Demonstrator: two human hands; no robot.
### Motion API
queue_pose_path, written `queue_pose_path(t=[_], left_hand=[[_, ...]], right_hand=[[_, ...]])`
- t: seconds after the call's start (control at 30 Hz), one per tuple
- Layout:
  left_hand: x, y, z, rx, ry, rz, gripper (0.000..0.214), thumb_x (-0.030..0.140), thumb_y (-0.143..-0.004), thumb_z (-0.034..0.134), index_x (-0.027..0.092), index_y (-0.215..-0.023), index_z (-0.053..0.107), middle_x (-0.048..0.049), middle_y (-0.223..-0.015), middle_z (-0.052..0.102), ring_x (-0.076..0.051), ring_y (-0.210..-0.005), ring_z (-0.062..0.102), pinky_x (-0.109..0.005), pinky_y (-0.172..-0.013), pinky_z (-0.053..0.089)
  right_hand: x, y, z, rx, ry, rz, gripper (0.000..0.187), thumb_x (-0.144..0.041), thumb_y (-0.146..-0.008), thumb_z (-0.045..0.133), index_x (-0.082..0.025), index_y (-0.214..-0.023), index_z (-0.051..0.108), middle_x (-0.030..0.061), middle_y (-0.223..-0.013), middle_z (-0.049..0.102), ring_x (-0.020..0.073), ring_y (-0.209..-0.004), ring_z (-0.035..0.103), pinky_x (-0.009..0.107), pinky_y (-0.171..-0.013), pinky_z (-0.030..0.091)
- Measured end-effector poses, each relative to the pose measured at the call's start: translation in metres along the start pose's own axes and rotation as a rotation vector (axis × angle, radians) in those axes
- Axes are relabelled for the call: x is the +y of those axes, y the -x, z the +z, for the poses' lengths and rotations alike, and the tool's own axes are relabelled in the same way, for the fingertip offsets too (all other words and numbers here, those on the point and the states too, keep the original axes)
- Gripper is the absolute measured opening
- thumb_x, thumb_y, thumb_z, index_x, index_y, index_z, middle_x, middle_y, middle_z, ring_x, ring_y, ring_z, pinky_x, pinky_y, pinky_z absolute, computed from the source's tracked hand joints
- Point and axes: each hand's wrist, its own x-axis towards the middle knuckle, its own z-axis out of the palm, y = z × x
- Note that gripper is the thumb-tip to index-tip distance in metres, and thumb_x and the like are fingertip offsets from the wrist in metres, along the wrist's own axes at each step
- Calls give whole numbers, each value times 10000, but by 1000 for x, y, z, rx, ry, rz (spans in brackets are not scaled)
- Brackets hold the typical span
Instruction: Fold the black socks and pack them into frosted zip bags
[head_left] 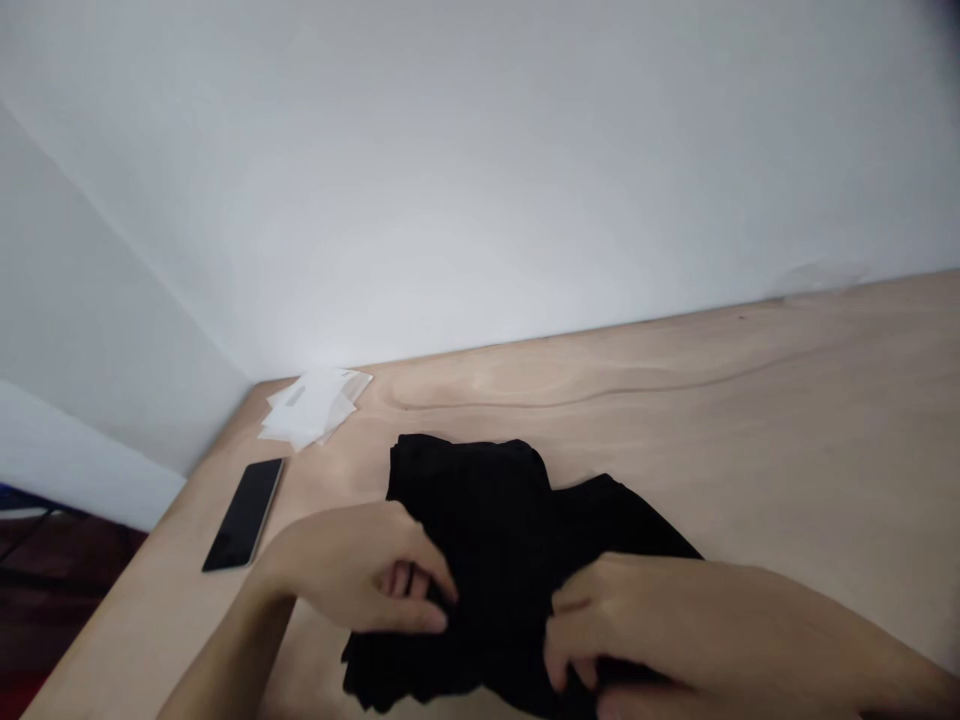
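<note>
A black garment [487,540] lies partly folded and bunched on the wooden table in front of me. Its exact kind does not show. My left hand [375,570] is at its left side, fingers curled and the thumb close to the index fingertip, with black cloth between them. A dark band shows on one of its fingers. On the garment's lower right, my right hand [607,620] has its fingers bent down around the cloth. The thumb side of that hand is partly cut off by the frame's bottom edge. Another part of the garment stretches out to the right behind my right hand.
A smartphone [244,515] with a dark screen lies near the left edge of the table [787,450]. Behind it, white papers [311,405] overlap in the back left corner. A white wall [480,180] closes off the table's far side.
</note>
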Motion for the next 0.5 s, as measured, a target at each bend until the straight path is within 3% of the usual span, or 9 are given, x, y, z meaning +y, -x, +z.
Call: queue_pose_path(t=[0.07,0.17,0.23,0.3,0.4,0.5], left_hand=[[1,-17,16,210,-108,-11,351,332,-905,681,202,-1226,737,-99,-1034,773,-267,-908,735,-367,-821,580],[-4,-38,52,439,-185,-59,554,391,-965,627,222,-1483,530,-155,-1429,610,-338,-1303,584,-514,-1077,486],[-12,-43,76,429,-252,-62,710,463,-958,632,227,-1580,387,-173,-1611,406,-392,-1494,355,-634,-1177,339],[-24,-43,96,387,-316,-88,842,550,-919,656,256,-1621,296,-167,-1684,231,-449,-1544,180,-752,-1175,202],[-43,-40,115,391,-379,-144,962,663,-853,678,315,-1635,238,-147,-1705,123,-501,-1537,115,-832,-1128,109],[-55,-38,121,416,-417,-155,1013,702,-846,659,325,-1647,165,-134,-1712,90,-490,-1541,116,-802,-1152,125]], right_hand=[[8,0,6,173,43,86,207,-234,-935,592,-274,-1075,739,33,-1054,737,244,-983,700,362,-844,542],[30,4,34,408,107,207,378,-468,-1031,465,-293,-1289,680,82,-1364,657,316,-1257,612,506,-1054,503],[50,10,61,508,187,235,520,-550,-1006,498,-315,-1465,566,88,-1539,530,374,-1432,453,612,-1160,388],[69,17,87,539,265,236,694,-592,-952,578,-402,-1584,362,52,-1643,376,422,-1506,301,720,-1165,293],[88,24,107,500,291,251,804,-594,-923,619,-447,-1604,218,43,-1680,259,461,-1522,178,801,-1133,210],[93,27,105,441,296,238,823,-600,-937,588,-413,-1616,162,76,-1693,179,474,-1519,126,820,-1117,176]])
